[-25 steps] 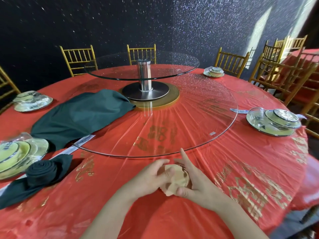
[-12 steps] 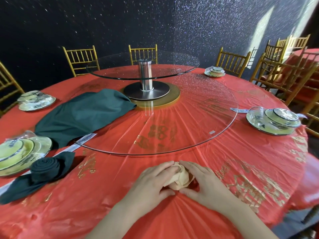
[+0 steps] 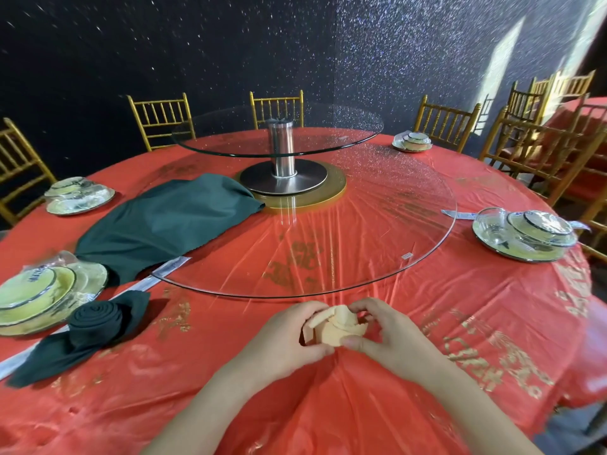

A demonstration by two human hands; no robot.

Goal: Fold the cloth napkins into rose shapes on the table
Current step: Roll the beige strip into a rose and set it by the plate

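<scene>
At the far left, a rolled dark green napkin (image 3: 95, 320) lies just beside stacked plates (image 3: 36, 297), coil up and tail trailing toward the near edge. Behind it a flat dark green napkin (image 3: 164, 221) lies spread at the rim of the glass turntable (image 3: 427, 244). In the middle, on the red worktop (image 3: 230, 372) just short of that rim, the left hand (image 3: 285, 336) curls round the left side of the beige napkin (image 3: 335, 326). The right hand (image 3: 391, 333) pinches its right side, thumb at the near base. The bundle sits between both hands, equally close to each, with its roll axis roughly upright, so the layers can probably be teased outward from above.
</scene>
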